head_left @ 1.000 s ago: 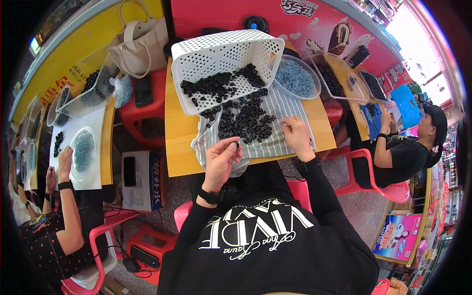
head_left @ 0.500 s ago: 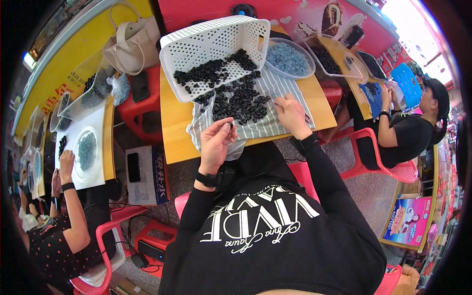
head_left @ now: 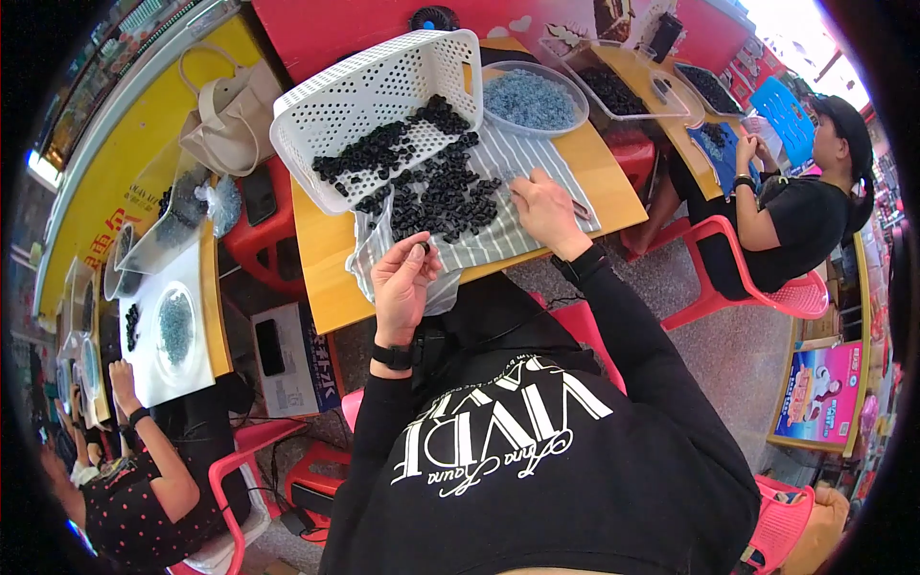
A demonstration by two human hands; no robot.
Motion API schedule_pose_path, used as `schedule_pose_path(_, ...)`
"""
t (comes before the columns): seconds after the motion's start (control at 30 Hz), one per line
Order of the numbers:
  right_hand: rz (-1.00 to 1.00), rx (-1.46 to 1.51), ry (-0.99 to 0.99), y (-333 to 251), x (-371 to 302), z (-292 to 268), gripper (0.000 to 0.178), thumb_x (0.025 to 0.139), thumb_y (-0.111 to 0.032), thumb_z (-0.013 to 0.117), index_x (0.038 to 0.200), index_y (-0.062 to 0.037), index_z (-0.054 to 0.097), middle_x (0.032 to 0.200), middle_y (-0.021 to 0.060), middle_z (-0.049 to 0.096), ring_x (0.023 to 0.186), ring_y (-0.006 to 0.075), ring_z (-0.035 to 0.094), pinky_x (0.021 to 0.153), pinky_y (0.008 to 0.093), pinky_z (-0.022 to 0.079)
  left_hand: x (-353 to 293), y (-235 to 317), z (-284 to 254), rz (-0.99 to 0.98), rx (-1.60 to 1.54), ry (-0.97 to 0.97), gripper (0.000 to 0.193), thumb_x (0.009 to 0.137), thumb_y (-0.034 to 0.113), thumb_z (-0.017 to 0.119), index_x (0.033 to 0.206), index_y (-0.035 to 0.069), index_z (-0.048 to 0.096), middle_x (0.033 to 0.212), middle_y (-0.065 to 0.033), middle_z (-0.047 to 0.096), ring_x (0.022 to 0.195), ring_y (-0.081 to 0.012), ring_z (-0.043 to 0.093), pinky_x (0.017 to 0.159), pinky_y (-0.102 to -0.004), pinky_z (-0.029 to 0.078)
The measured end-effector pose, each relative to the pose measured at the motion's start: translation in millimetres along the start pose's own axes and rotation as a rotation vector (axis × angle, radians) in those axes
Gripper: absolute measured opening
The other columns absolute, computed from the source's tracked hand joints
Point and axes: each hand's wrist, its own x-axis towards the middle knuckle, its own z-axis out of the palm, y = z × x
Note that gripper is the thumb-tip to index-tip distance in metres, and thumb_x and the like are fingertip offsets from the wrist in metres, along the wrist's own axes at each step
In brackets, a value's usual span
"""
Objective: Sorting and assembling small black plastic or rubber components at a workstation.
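Observation:
My left hand (head_left: 401, 292) is closed in a pinch at the cloth's near edge, holding a small black ring-like piece (head_left: 424, 247) between thumb and fingertips. Over the grey-and-white striped cloth (head_left: 489, 241), my right hand (head_left: 548, 216) has its fingers bent and drawn together. Whatever lies in those fingers is too small or hidden to make out. Between and beyond both hands spreads a loose heap of small black pieces (head_left: 446, 203). It runs back into a white perforated basket (head_left: 374, 86), tipped on its side with its opening facing me.
Behind the cloth stands a round clear tub of bluish pieces (head_left: 535, 101). A thin tool (head_left: 581, 208) lies right of my right hand. Co-workers sit at tables left (head_left: 158, 470) and right (head_left: 795, 220). A beige bag (head_left: 230, 120) and dark phone (head_left: 259, 196) rest on a red stool.
The whole view has shifted, with the table now further left. My hands keep nearly the same places over the cloth. The left co-worker's hand has drawn back from the black pieces.

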Motion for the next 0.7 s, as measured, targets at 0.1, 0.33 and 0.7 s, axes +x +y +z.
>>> schedule_pose_path(0.1,-0.011,0.025,0.048,2.5,-3.1,3.7,0.012,0.081,-0.011,0.066,0.092,-0.0075,0.066,0.085,0.0155,0.056,0.077,0.0376,0.061,0.066,0.0463,0.048,0.4,0.7,1.2,-0.006,0.009,-0.002,0.023,0.096,0.007,0.057,0.115,-0.003,0.064,0.094,-0.01,0.068,0.077,-0.0147,0.063,0.066,-0.0234,0.047)
schedule_pose_path(0.33,-0.014,0.03,0.084,1.1,-4.2,5.2,0.012,0.081,-0.011,0.066,0.092,-0.0083,0.066,0.085,0.0144,0.055,0.077,0.0367,0.061,0.065,0.0457,0.048,-0.9,1.2,-0.6,0.01,0.02,0.022,0.023,0.096,0.007,0.058,0.115,-0.003,0.064,0.094,-0.0102,0.068,0.077,-0.0145,0.063,0.066,-0.0236,0.048)
schedule_pose_path(0.7,0.014,0.027,0.103,4.4,-6.9,8.7,0.01,0.082,-0.013,0.065,0.091,-0.0094,0.065,0.086,0.014,0.055,0.076,0.0366,0.061,0.064,0.0465,0.048,0.5,1.4,0.2,0.009,0.064,0.013,0.024,0.096,0.007,0.058,0.117,-0.004,0.063,0.095,-0.0107,0.067,0.078,-0.0151,0.063,0.065,-0.0238,0.048)
